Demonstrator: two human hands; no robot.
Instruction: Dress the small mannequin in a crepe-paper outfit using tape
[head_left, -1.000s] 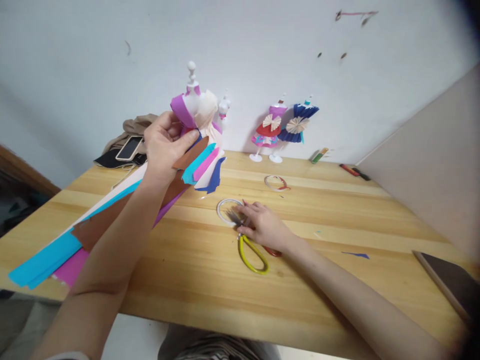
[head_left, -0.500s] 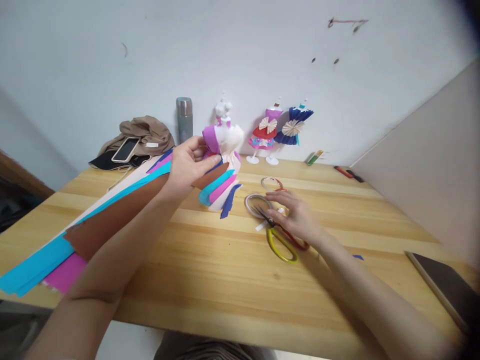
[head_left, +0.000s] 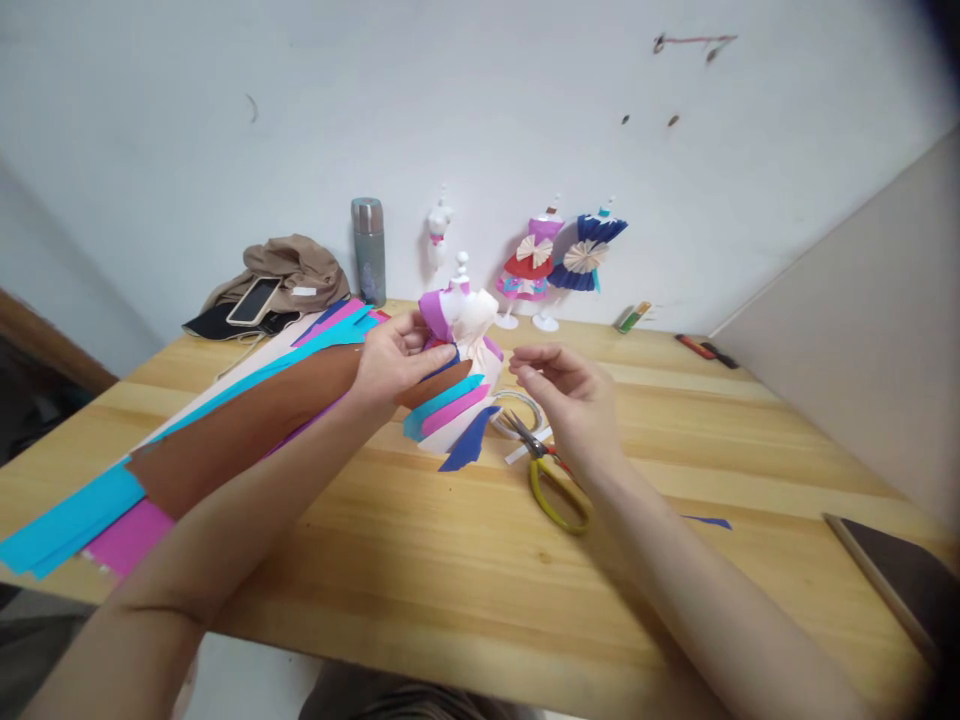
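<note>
My left hand point(head_left: 397, 360) is closed round a miniature dress form point(head_left: 459, 300) in a paper dress of purple and cream. Strips of brown, blue, pink, cream and navy paper point(head_left: 454, 410) fan out below its waist. To its right, my right hand point(head_left: 566, 385) hovers with thumb and fingertips pinched together; anything between them is too small to make out. Beneath that hand lie scissors point(head_left: 556, 495) with yellow and red handles, blades apart. Their tips rest by a roll of tape point(head_left: 531, 405) and a white strip point(head_left: 523, 448).
Coloured paper sheets point(head_left: 247, 430) lie under my left forearm. Behind stand a flask point(head_left: 368, 255), a bare dress form point(head_left: 439, 225) and two dressed ones point(head_left: 534, 255). A phone point(head_left: 255, 300) rests on brown cloth point(head_left: 296, 265). A dark tablet-like object point(head_left: 889, 575) is at right.
My right hand has lifted from the scissors and tape toward the dress form, its fingertips now drawn together. The dress form has come slightly nearer in my left hand.
</note>
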